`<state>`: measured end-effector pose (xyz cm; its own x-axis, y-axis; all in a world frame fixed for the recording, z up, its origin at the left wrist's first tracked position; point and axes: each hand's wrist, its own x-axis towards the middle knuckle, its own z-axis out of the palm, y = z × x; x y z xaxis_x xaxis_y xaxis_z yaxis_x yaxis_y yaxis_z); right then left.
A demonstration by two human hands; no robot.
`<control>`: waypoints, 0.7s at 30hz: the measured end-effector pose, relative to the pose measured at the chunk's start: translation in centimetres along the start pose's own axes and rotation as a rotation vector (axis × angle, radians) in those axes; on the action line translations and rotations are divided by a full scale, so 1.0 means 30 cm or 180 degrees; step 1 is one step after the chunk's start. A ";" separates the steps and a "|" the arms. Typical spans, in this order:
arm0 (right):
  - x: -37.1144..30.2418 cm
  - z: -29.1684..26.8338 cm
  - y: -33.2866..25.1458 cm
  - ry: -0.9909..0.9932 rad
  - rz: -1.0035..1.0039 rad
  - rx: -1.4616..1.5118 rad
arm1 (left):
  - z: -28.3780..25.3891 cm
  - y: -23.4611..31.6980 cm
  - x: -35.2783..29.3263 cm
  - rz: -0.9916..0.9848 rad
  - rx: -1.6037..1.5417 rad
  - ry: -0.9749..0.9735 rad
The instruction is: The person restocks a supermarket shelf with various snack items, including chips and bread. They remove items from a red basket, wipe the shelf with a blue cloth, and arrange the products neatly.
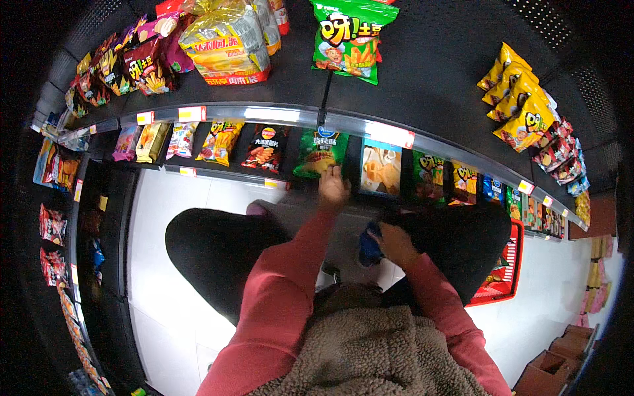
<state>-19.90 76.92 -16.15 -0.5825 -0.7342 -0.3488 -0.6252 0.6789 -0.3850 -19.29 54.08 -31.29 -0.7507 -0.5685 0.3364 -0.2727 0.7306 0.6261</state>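
My left hand (334,187) reaches to the lower shelf, its fingers stretched upward at the bottom edge of a green snack bag (321,150). The fingers lie in front of the bag, and whether they press on it is hard to see. Over my right thigh, my right hand (399,244) is closed on a crumpled blue thing (370,245), a cloth or a soft packet; which one I cannot tell. Left of the green bag stands a dark snack bag (264,146), and to its right a box with a pale picture (381,168).
Above runs a black upper shelf (409,66) with a green chip bag (353,39), a bundled yellow pack (224,46) and yellow bags (525,119). A red basket (517,264) stands on the white floor (162,264) beside my right knee. Side shelves curve along the left.
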 end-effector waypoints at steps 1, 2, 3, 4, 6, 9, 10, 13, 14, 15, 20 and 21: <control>-0.007 -0.017 0.003 0.0144 0.0182 -0.0281 | 0.034 0.005 -0.018 -0.0083 -0.0231 0.0077; -0.015 -0.045 0.014 0.0294 0.0234 -0.0174 | 0.070 0.003 -0.037 -0.0260 -0.0390 -0.0115; -0.022 -0.082 0.030 0.0418 0.0312 -0.0179 | 0.109 -0.003 -0.057 -0.0286 -0.0546 -0.0096; -0.025 -0.118 0.046 0.0542 0.0390 -0.0182 | 0.149 -0.008 -0.072 -0.0496 -0.0650 -0.0321; -0.029 -0.187 0.078 0.1052 0.0104 -0.0507 | 0.212 -0.008 -0.095 -0.0576 -0.1081 -0.0074; -0.002 -0.275 0.118 0.1583 -0.0033 -0.0876 | 0.234 0.031 -0.111 -0.1303 -0.0994 -0.0593; 0.026 -0.300 0.123 0.1550 0.0166 -0.0863 | 0.228 0.042 -0.098 -0.1506 -0.0868 -0.0680; 0.088 -0.345 0.155 0.1282 0.0495 -0.1035 | 0.209 0.042 -0.084 -0.0916 -0.0078 -0.1005; 0.123 -0.349 0.172 0.1258 0.0652 -0.0951 | 0.209 0.037 -0.079 -0.0874 -0.0281 -0.0871; 0.163 -0.343 0.192 0.1221 0.0814 -0.0868 | 0.202 0.027 -0.076 -0.0898 -0.0512 -0.0881; 0.364 -0.203 0.374 0.1242 0.1218 -0.0109 | 0.157 0.101 -0.015 -0.1795 -0.0825 -0.1628; 0.428 -0.141 0.400 0.1318 0.1471 -0.0123 | 0.140 0.126 -0.010 -0.1840 -0.0860 -0.1594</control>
